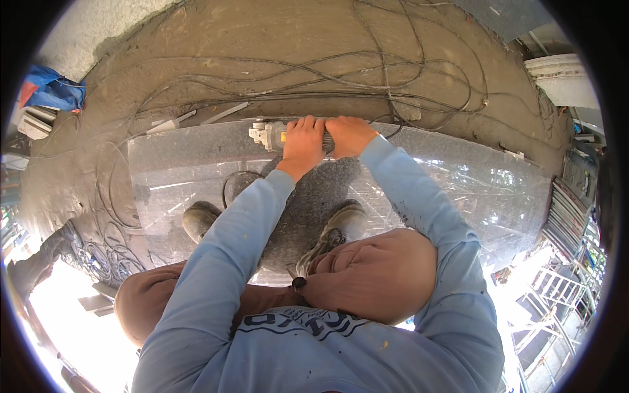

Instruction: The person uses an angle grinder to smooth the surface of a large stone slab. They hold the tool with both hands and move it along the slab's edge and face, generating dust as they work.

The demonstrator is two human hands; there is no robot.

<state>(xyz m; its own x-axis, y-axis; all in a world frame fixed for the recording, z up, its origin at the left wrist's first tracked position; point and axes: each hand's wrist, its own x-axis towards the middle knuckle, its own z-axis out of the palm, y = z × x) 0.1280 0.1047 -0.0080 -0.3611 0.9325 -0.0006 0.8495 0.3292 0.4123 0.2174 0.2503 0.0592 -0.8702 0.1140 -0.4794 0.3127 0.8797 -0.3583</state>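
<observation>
A blue shirt [288,357] is worn; a grinder [267,135] is gripped by left fingers [306,123] and right fingers [335,124] at a slab's [452,177] far edge

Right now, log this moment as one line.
left hand: gripping angle grinder | right hand: gripping its rear | position: far edge of slab | cables: loose on ground

We note a slab [452,171] of smooth, glossy, stone-like finish with a dusty film, a power tool [270,136] with a dull metal head, cables [314,67] in matt rubber or plastic, rough, matt ground [262,33], sleeves [239,216] and trousers [373,275] of matt, creased cloth, and boots [348,221] with scuffed, dusty surfaces.
</observation>
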